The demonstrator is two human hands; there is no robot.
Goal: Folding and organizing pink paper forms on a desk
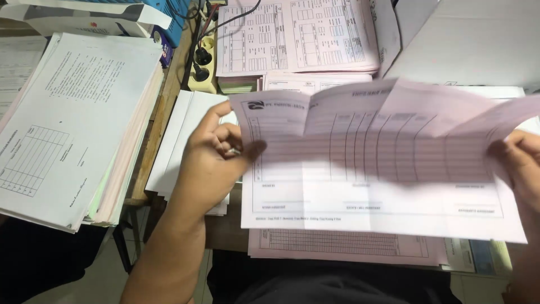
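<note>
Pinching a pink form (pixel 382 163), both hands' (pixel 216 152) grip hovers over a paper-stacked wooden desk (pixel 163 112).

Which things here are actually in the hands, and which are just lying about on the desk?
In hand: pink form sheet, held by left hand and right hand.

Lying about: tall paper stack, white sheet pile, pink forms, pink sheet underneath, power strip.

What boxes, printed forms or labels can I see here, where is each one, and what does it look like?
Pink form: held between left hand and right hand, creased, ruled table.
Pink form stack: top centre, gridded.
White paper pile: left, thick, small table printed.
Box: top left, white and blue.
</note>
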